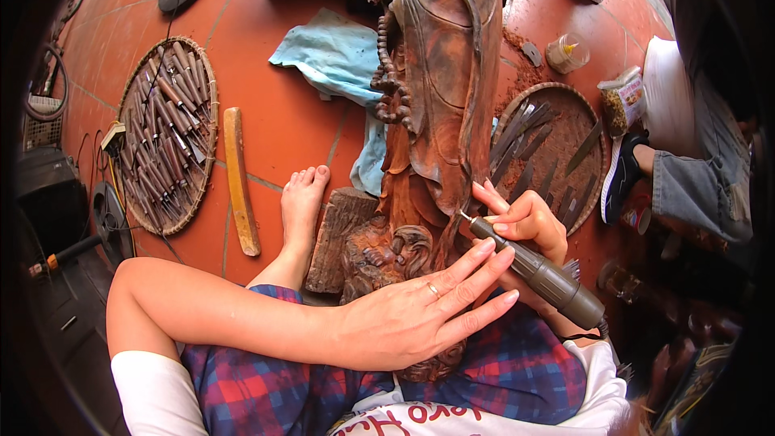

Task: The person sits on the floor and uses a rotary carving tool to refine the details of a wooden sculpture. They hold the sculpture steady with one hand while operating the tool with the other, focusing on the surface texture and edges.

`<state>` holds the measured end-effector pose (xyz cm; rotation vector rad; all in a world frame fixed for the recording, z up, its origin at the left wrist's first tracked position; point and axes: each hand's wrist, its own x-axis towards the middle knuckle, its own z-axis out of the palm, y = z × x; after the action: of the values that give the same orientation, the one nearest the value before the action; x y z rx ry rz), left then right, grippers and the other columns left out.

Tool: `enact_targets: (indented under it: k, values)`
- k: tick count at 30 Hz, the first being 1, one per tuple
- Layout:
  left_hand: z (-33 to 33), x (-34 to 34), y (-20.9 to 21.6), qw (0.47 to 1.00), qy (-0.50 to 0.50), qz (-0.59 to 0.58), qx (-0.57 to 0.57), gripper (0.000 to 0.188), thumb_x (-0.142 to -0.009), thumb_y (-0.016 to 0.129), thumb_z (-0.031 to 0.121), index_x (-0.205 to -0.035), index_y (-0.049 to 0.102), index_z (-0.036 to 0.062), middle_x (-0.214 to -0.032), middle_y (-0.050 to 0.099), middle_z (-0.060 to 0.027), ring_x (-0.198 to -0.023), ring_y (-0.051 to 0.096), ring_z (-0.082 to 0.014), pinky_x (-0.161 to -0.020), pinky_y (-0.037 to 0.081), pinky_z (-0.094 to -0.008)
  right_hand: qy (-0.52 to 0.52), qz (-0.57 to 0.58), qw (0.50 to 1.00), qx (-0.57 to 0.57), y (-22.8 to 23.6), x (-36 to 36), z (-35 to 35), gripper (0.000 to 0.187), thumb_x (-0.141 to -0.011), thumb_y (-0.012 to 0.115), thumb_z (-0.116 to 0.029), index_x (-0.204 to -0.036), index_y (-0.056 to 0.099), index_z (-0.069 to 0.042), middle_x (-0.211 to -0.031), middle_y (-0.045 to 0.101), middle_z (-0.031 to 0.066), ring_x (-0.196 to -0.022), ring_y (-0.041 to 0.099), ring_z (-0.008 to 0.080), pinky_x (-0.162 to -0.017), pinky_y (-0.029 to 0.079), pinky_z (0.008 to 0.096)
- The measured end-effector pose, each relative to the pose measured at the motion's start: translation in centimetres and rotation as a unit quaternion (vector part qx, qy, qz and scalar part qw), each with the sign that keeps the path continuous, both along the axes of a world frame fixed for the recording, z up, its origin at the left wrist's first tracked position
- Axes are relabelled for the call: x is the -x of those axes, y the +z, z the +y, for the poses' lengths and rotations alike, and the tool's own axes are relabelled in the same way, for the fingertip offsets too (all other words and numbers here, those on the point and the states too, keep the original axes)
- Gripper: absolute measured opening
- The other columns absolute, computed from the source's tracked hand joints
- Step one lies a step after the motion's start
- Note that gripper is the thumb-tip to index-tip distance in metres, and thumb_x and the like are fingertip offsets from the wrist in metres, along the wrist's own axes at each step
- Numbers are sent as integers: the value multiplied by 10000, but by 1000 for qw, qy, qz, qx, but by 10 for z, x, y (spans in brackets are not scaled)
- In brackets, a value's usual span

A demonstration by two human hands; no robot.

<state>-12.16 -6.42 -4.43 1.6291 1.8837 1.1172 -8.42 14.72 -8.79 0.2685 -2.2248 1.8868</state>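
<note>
Holding a grey-green rotary carving tool (537, 270) like a pen, our right hand (525, 222) has its grip closed around the barrel, thumb and forefinger pinched near the front end. Tool's fine tip sits against the reddish wooden statue (440, 89), just left of the grip; tool's body and cord run down and right from it.

Our left hand (412, 311) lies flat, fingers spread and loose, holding nothing. It rests on the statue's carved base, fingertips touching the tool barrel just below the right grip. A ring shows on one finger.

Statue lies lengthwise across our lap and out onto the tiled floor (282, 113), above both hands. Right of the grip: a round woven tray (593, 186) with blades and wood dust. Well to the left: our bare foot (303, 202), a wooden stick (240, 182), and a second round tray (206, 81) full of chisels. A blue cloth (331, 52) lies beside the statue. Another person's legs and shoes (626, 169) sit far right.
</note>
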Motion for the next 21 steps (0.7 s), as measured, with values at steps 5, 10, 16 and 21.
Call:
enact_targets:
  k: [5,10,16,21]
  values:
    - [1,2,-1,1000,8,6,-1,665,-822,571,84,-1455,383,9,-1511,259,-333,-1396,321,-476,-1074,411,-454,-15,2,1000,8,0,2,-5,254,-750,788,-23,-870,567,10,-831,556,132,-836,666,252,-1011,473,568]
    - [-5,-4,-2,1000,-4,2,10,672,-815,571,83,-1456,383,12,-1516,249,-335,-1399,319,-472,-1069,420,-447,30,6,999,-20,4,2,0,238,-756,784,-36,-862,577,11,-819,552,128,-801,654,235,-1021,458,581]
    - [0,1,0,1000,2,14,-1,657,-820,563,91,-1447,388,-2,-1501,265,-345,-1387,335,-476,-1077,413,-450,-7,-7,1000,15,0,1,-4,224,-758,779,-38,-856,584,10,-811,558,126,-819,663,249,-1037,434,595]
    - [-4,-3,1,999,-13,29,2,662,-851,508,87,-1467,306,-49,-1532,228,-318,-1433,270,-438,-1127,345,-442,33,-3,999,14,6,2,0,228,-749,770,12,-876,581,1,-813,554,113,-860,670,258,-1043,424,608]
